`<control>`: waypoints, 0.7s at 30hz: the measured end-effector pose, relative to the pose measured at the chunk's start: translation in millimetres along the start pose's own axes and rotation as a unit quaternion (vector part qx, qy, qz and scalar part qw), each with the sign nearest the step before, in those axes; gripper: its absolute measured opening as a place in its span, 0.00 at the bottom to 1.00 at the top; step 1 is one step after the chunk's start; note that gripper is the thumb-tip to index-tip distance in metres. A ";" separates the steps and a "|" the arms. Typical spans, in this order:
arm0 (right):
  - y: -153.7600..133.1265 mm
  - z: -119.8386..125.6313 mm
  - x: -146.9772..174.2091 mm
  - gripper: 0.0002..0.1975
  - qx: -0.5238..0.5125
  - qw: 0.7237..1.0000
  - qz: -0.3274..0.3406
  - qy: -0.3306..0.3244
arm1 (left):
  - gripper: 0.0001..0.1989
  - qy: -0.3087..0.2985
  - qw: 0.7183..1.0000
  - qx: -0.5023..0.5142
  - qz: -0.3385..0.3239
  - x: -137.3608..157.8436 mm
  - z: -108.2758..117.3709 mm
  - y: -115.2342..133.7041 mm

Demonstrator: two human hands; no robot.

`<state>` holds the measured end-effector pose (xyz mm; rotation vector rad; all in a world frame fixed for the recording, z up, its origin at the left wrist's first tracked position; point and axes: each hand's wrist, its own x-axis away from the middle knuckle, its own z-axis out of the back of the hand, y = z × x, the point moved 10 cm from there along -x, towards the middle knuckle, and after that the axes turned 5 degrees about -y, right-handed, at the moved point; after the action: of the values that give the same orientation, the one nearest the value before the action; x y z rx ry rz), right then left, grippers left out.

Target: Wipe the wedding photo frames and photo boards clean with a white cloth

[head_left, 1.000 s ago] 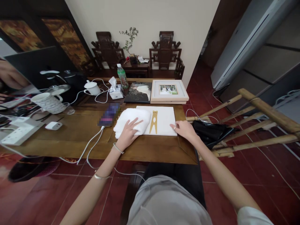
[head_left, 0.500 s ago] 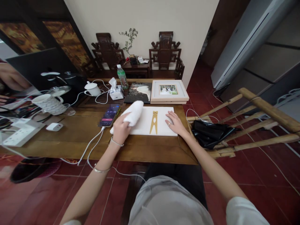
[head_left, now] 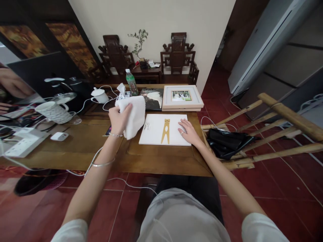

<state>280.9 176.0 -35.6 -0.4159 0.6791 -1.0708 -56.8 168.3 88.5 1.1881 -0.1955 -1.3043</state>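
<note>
Two bare hands, ours, reach over a wooden table (head_left: 158,160). Our left hand (head_left: 119,118) is closed on a fluffy white cloth (head_left: 135,116), thumb across its near face; we cannot see the fingers behind it. The cloth hangs just right of that hand, well apart from our right hand (head_left: 188,132). Its long axis runs up and down, the lower end pointing toward us. Our right hand lies flat, fingers slightly spread, gripping nothing, on the right end of a white panel (head_left: 154,132). That panel lies flat on the table, its long axis running left to right. On it we see a golden cat figure (head_left: 166,125), upright to us: head pointing away, two legs toward us.
</note>
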 end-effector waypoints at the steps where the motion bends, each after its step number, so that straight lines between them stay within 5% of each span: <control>1: 0.3 0.0 -0.1 0.20 0.000 1.000 -0.001 0.001 | 0.18 -0.010 1.000 0.010 0.017 -3.7 0.9 -5.1; 8: 1.5 -1.1 -0.1 0.20 -0.002 1.000 -0.003 0.004 | 0.17 0.011 0.985 -0.126 -0.113 -0.7 5.1 19.3; 10: 2.0 -1.3 0.0 0.20 -0.001 1.000 -0.004 0.006 | 0.16 -0.035 0.973 -0.137 -0.184 15.5 -15.2 28.8; 13: 2.2 -1.5 -0.1 0.20 -0.001 1.000 -0.004 0.006 | 0.11 -0.191 0.932 -0.117 -0.286 59.5 -66.7 34.6; 16: 1.7 -1.5 -0.2 0.20 0.005 1.000 -0.003 0.003 | 0.11 -0.307 0.888 -0.130 -0.317 101.7 -107.8 25.2; 21: 2.0 -0.9 -0.3 0.20 0.008 1.000 -0.002 0.003 | 0.09 -0.320 0.870 -0.220 -0.302 108.7 -129.3 11.9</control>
<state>281.5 177.2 -37.4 -0.4011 0.6760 -1.0816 77.6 150.4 -12.9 0.3837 0.0150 -2.1423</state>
